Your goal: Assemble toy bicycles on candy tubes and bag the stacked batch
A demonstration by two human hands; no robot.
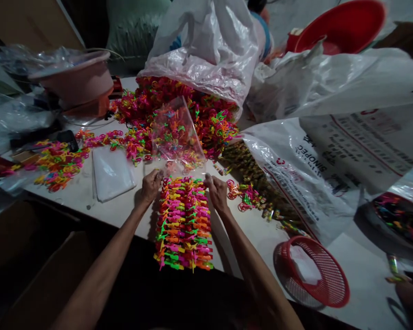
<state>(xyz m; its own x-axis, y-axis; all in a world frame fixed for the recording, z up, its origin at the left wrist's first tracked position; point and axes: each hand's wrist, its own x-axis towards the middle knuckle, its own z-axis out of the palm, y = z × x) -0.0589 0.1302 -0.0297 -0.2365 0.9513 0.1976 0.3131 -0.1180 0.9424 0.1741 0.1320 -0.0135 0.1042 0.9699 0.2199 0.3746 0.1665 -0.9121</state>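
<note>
A neat stack of bright plastic toys (184,224) in pink, orange, green and yellow lies on the white table (248,229) in front of me. My left hand (151,183) pinches the left edge of a clear plastic bag (175,133) at the far end of the stack. My right hand (216,191) pinches the bag's right edge. The bag stands upright above the stack's far end, mouth towards the toys. Both hands have their fingers closed on the film.
A heap of loose coloured toys (179,110) spills from a large white sack (206,46) behind. A pile of flat clear bags (112,172) lies left. A red mesh basket (313,272) sits right, printed white sacks (330,151) beyond, a pink basin (79,78) far left.
</note>
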